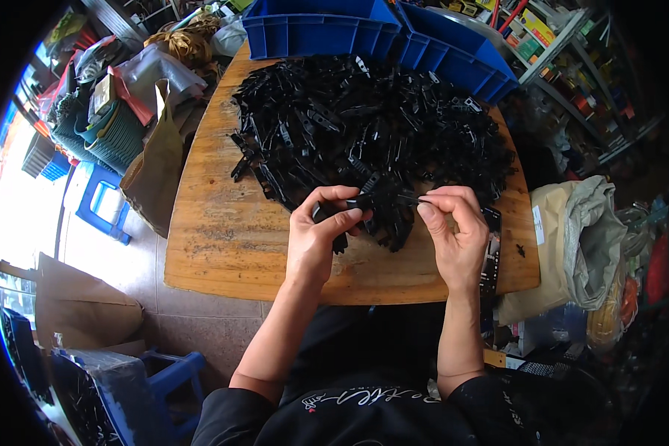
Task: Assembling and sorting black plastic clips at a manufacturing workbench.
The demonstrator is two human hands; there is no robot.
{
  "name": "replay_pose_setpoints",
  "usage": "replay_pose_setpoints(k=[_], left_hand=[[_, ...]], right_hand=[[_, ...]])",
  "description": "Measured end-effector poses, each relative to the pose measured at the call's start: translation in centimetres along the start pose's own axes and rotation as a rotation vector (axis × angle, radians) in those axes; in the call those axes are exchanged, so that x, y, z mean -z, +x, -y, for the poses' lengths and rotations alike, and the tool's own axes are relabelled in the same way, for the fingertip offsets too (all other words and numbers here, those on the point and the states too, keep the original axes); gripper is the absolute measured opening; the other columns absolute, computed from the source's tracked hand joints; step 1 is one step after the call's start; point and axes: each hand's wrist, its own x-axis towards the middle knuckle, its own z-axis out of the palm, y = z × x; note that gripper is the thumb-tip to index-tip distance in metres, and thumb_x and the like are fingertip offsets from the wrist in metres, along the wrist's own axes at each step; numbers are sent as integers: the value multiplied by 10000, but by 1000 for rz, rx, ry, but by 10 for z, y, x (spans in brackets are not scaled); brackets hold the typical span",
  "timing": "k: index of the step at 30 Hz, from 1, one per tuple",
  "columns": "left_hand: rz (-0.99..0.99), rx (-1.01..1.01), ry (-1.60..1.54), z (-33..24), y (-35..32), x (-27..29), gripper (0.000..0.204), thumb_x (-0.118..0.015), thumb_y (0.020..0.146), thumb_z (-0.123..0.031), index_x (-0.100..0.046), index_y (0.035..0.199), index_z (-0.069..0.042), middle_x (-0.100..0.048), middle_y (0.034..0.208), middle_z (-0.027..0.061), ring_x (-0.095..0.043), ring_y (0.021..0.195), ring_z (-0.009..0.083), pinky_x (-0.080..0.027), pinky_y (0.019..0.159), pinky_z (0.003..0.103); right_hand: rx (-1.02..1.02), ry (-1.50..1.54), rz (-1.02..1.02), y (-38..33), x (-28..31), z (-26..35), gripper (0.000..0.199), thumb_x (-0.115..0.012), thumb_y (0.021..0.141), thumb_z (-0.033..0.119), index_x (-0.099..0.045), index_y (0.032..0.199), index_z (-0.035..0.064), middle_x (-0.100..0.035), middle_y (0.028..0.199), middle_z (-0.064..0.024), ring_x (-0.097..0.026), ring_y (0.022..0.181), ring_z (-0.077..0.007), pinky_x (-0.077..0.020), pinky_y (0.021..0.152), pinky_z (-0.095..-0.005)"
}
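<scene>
— Both hands are working over the wooden table (223, 245): left hand (316, 238) and right hand (457, 230) are pinching one black clip (379, 201) between fingertips, just before the black clip pile (364, 126).

— Slipping's likely; it's getting lost among identical pieces.

Small black part (383, 201) between hands: shape unclear against pile (364, 126); blue bins (320, 30) cut off.

Left hand (316, 234) and right hand (457, 230) pinching a black clip (375, 201) between fingertips, above the near edge of a wooden table (223, 238). Behind, a heap of black clips (364, 126); beyond it, two blue bins (312, 30).
</scene>
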Motion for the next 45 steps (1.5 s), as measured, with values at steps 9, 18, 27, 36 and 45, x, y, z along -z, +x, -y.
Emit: replay_pose_setpoints(k=[9,18,27,36,45], left_hand=[[55,33,154,-1,-4,-2,251,-640,717,1,-572,959,11,-600,751,79,-622,714,164,-454,641,233],[101,95,-94,0,-1,2,225,-648,735,-19,-586,951,-5,-587,722,51,-549,634,108,-442,607,228],[51,65,-96,3,2,3,248,-627,747,-35,-567,987,-13,-597,776,70,-556,669,129,-444,625,236],[95,-9,158,5,-4,0,299,-644,699,19,-617,989,-48,-595,810,-12,-516,717,45,-392,640,177],[107,28,215,-4,-9,-5,315,-634,686,28,-613,994,-33,-614,874,38,-562,806,85,-432,746,204]], right_hand=[[-254,41,121,1,-22,10,129,-657,812,109,-626,867,-4,-600,734,-25,-502,634,-61,-394,563,-195],[-266,-143,63,4,-5,-2,282,-672,771,48,-622,1049,50,-417,502,-3,-418,475,-63,-354,473,-211],[-9,-171,374,-36,5,-19,183,-660,707,-31,-656,881,23,-542,826,-70,-565,740,-192,-457,625,-286],[-685,520,366,-22,5,8,180,-547,886,91,-548,1049,14,-596,821,-59,-543,641,-67,-458,586,-185],[-712,1103,361,-34,-4,-13,282,-516,885,99,-509,1125,-50,-600,980,-147,-590,722,-158,-506,665,-282]])
